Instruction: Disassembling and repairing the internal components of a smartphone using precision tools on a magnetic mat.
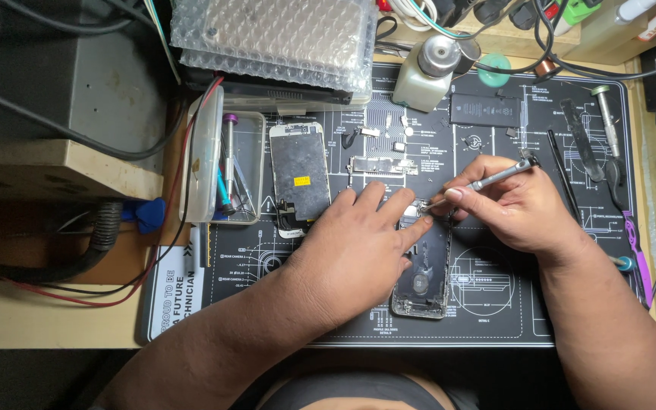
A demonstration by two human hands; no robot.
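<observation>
Black rubber work mat (495, 304), printed all over with fine white line diagrams. At 6 o'clock on it, opened phone shell (423, 281): dark grey interior, silver rim. At 9 o'clock, detached phone screen (300, 175): black back, white border, small yellow sticker. Slim metal screwdriver (495, 177): silver. At 12 o'clock, squat plastic bottle (423, 76): milky white, chrome cap. Flat rectangular battery (485, 110): black. At 3 o'clock, plastic pry tool (638, 254): purple.

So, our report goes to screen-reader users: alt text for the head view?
Left hand steadies an opened phone body on a black repair mat while the right hand works a slim metal screwdriver into it. A detached screen lies alongside.
</observation>
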